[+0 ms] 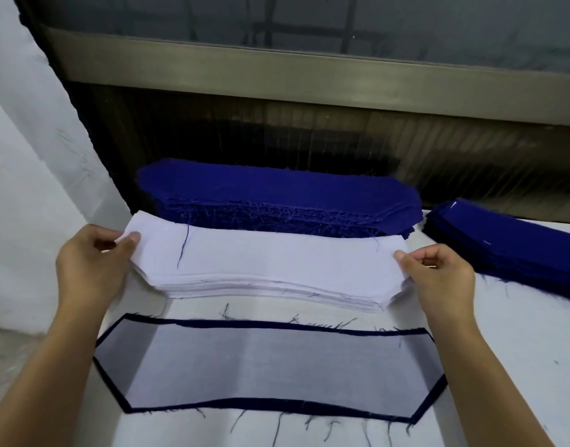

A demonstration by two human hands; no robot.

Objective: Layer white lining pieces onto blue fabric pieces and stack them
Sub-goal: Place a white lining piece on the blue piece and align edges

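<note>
head view: left hand (93, 266) and right hand (438, 279) pinch white lining stack (270, 262).

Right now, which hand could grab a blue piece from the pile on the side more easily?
Probably the right hand: the side blue pile lies just beside it, while the left hand pinches the far end of the white lining stack.

Bare white worktop (522, 333) lies open front right; a tall blue fabric stack (277, 198) blocks the back, a lower blue stack (516, 246) the right.
</note>
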